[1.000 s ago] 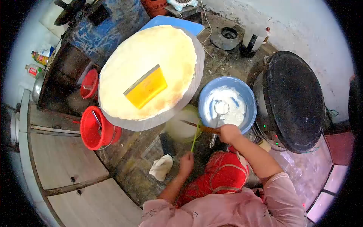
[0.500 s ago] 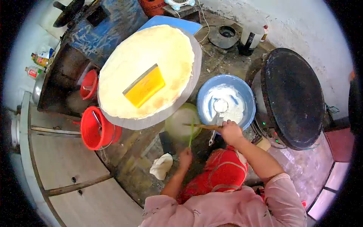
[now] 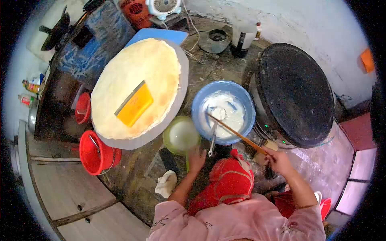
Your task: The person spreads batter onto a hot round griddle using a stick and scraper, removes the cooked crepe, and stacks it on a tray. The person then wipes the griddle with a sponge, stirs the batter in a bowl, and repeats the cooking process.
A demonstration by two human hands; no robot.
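Note:
My right hand point(image 3: 279, 161) is closed around one end of a long wooden stick point(image 3: 243, 137). The stick's far tip is over the white batter point(image 3: 235, 114) in a blue basin point(image 3: 194, 105). A metal ladle point(image 3: 213, 138) leans in that basin, its handle over the near rim. My left hand point(image 3: 196, 160) is at the near edge of a green bowl point(image 3: 166, 138) holding cloudy liquid. A narrow green strip point(image 3: 187, 164) shows beside the left hand, whose fingers are blurred; I cannot tell whether they grip it.
A yellow scraper point(image 3: 136, 106) lies on a stack of thin flatbreads point(image 3: 132, 64) at left. The round black griddle point(image 3: 297, 94) stands right of the basin. A red bucket point(image 3: 90, 158), dark phone point(image 3: 168, 159) and white cloth point(image 3: 166, 184) are at lower left. A fan point(image 3: 165, 6) stands behind.
My right hand has moved right and down, bringing the stick from the green bowl to the blue basin. My left hand has risen toward the green bowl. The camera view has shifted.

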